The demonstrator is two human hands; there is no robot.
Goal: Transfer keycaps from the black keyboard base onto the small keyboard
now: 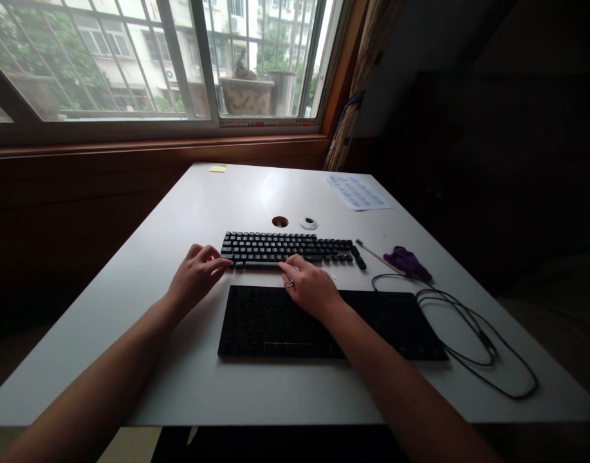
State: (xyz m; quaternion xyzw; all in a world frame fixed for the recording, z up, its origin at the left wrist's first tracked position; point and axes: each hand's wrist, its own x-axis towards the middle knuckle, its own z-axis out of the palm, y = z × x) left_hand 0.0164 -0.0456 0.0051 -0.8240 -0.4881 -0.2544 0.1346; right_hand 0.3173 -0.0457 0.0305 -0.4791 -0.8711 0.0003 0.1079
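Loose black keycaps (270,244) lie in tidy rows on the white table, set out like a keyboard. My left hand (194,273) is at the lower left corner of these rows, its thumb and fingertips closed at a small keycap there. At the right end of the long space bar keycap (262,265), the fingers of my right hand (307,281) are closed on it. Beneath my right wrist lies a black keyboard base (266,321) with its keycaps off. My right hand and forearm hide part of this base and some of the keycaps.
A black cable (468,373) loops to the right of the base. Beyond it are a purple cloth (406,260) and a thin brush (372,253). Behind the keycaps are a round hole (280,222) and its cover (309,224). Printed sheets (359,193) and a yellow note (218,168) lie farther back.
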